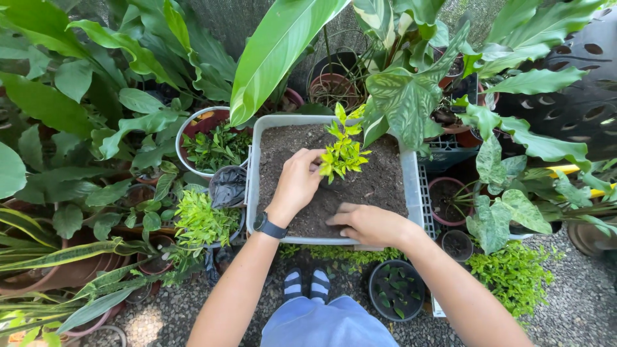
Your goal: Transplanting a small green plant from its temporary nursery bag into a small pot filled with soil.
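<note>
- Head view, only cam:
- Left hand (pixel 297 182) in the clear plastic tub (pixel 254 186) of dark soil (pixel 385 180); fingers curled together round the base of the small yellow-green plant (pixel 344 151), thumb side toward it. Pinch point partly hidden by leaves, but reads as clamped on the stem low down.
- Plant sits approx. mid-tub, a bit toward the far wall. From left hand it lies at 2 o'clock, touching. Long axis: upright, top leaning slightly to 12.
- Right hand (pixel 373 225) flat on soil, fingers together, palm down, holding nothing. Plant base lies at 11 o'clock from it, near but apart.
- So left hand is on the stem and closer; right hand presses soil toward the near wall at 5 o'clock from the plant.
- Black wristwatch (pixel 268 226) on left wrist, over tub's near rim.
- Counts: hands 2; tubs 1; plants in the tub 1; watches 1; striped socks (pixel 307 283) 2, at 6 o'clock below the tub.
- Around tub: white round pot (pixel 186 132) w/ small green plants at 9–10 o'clock; black pot of seedlings (pixel 396 290) at 5 o'clock on gravel (pixel 572 302); small empty-looking pots at 3 o'clock, exact no. can't tell under the leaves.
</note>
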